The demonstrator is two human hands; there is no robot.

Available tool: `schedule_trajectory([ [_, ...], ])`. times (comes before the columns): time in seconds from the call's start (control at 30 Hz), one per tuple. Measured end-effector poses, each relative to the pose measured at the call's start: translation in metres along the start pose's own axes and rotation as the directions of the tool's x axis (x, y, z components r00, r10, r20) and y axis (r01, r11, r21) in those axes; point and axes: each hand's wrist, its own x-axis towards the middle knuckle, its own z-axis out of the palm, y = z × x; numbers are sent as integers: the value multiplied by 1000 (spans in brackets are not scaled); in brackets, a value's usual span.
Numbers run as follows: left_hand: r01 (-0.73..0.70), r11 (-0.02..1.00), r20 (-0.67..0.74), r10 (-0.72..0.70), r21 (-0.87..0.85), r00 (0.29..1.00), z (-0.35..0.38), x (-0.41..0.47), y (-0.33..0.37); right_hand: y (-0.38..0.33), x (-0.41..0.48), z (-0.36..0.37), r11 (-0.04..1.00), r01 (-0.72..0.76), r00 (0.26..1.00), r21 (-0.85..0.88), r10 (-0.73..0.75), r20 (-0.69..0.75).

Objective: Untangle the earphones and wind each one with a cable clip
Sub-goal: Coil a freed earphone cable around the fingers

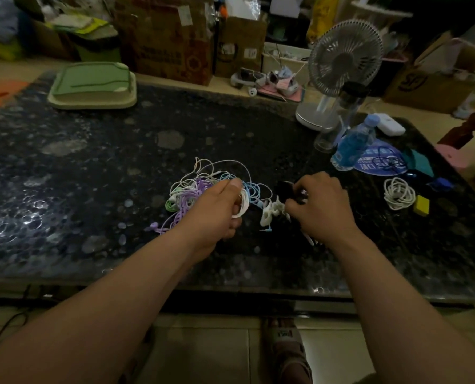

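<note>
Left hand [219, 212] grips the white earphone coil [243, 207]; right hand [319, 203] pinches a dark thing [284, 188] (a clip, probably); any slackening could unspool the coil.

A cluttered home room: stacked cardboard boxes [169, 45] and small shoes [283, 83] sit behind a dark stone surface [92, 162]. A desk fan [344, 56] and a water bottle [352, 145] stand at its right, and a tiled floor [217, 350] lies below.
</note>
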Motion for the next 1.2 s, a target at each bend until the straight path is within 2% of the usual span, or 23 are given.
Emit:
schedule_trajectory([
  [0.07,6,1000,-9,-6,-3,1000,-1,0,1,0,-2,-3,999,1,999,50,0,-36],
  [0.17,23,1000,-4,-23,-3,1000,1,0,0,6,-3,-2,996,-49,999,71,50,-8],
  [0.2,31,1000,-4,-31,-2,1000,2,0,0,8,-3,-1,990,-67,997,125,69,-16],
  [0.23,37,999,-6,-37,0,999,3,0,-1,11,-2,-4,963,-99,994,249,107,-19],
  [0.3,39,999,-6,-39,3,999,4,1,-2,12,1,-12,794,-208,974,572,219,50],
  [0.33,36,999,-5,-36,7,999,5,1,-2,13,1,-17,694,-265,959,670,261,109],
  [0.4,32,999,2,-32,20,999,5,1,-2,16,3,-21,571,-333,934,751,310,179],
  [0.47,33,999,11,-33,39,999,6,1,-4,22,2,-20,548,-345,928,762,321,190],
  [0.53,33,998,12,-34,60,999,8,2,-6,28,2,-19,626,-336,937,704,299,181],
  [0.6,36,997,18,-37,72,999,9,3,-8,32,2,-19,622,-350,935,701,281,218],
  [0.7,41,996,32,-44,74,999,10,3,-8,35,2,-24,497,-410,905,765,323,276],
  [0.77,49,998,32,-50,49,998,10,3,-7,34,1,-29,445,-393,908,805,328,262],
  [0.87,51,999,19,-51,9,999,10,2,-4,19,-6,-42,293,-315,938,903,239,250],
  [0.93,34,999,8,-34,-11,999,10,3,-2,-1,-16,-49,190,-339,938,921,141,317],
  [1.07,-42,999,-19,42,-26,999,9,2,0,-47,-45,-43,195,-498,852,845,-69,518],
  [1.2,-136,990,-90,134,-21,987,7,0,1,-69,-59,-31,72,-612,780,788,-110,616],
])
